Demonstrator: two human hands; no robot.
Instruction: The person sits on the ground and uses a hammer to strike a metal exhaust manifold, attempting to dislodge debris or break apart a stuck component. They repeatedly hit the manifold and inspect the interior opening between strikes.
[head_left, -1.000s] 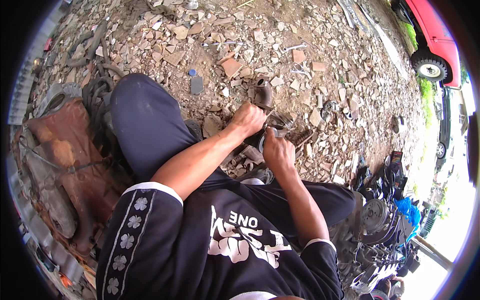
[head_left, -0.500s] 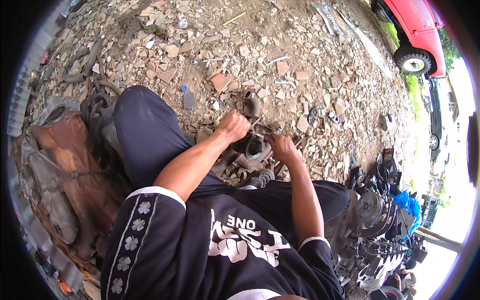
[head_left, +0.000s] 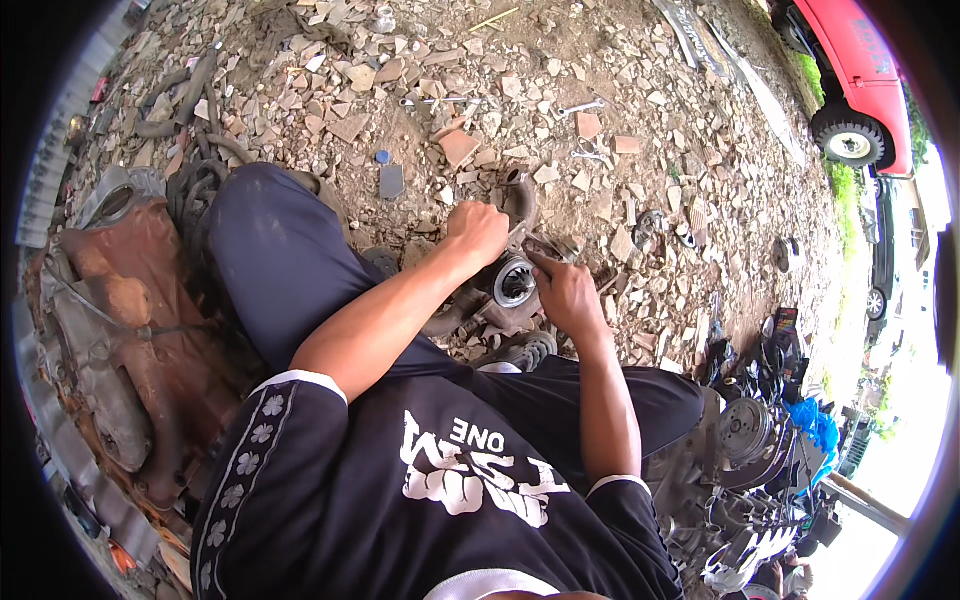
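Observation:
A dirty metal turbocharger point(head_left: 497, 310) sits low between my legs, its round opening facing up with a finned wheel point(head_left: 516, 284) inside. A curved, rusty pipe point(head_left: 522, 203) stands out from its far side. My left hand point(head_left: 478, 232) is closed in a fist at the far left of the turbocharger; what its fingers grip is hidden. My right hand point(head_left: 570, 295) is closed against the right edge of the turbocharger, with the index finger reaching over its far side and the other fingers partly hidden. A shoe point(head_left: 528, 352) shows just below it.
Broken tiles and stones cover the ground. Spanners point(head_left: 583, 107) lie beyond my hands, near a blue cap point(head_left: 382, 157). Rusty engine parts point(head_left: 130, 290) stand on the left, an engine point(head_left: 745, 430) at lower right. A red vehicle point(head_left: 860, 70) is parked at far right.
The finned wheel now shows clearly in the opening, which my hands covered in part before. My left hand has turned into a tighter fist. The whole view has shifted slightly.

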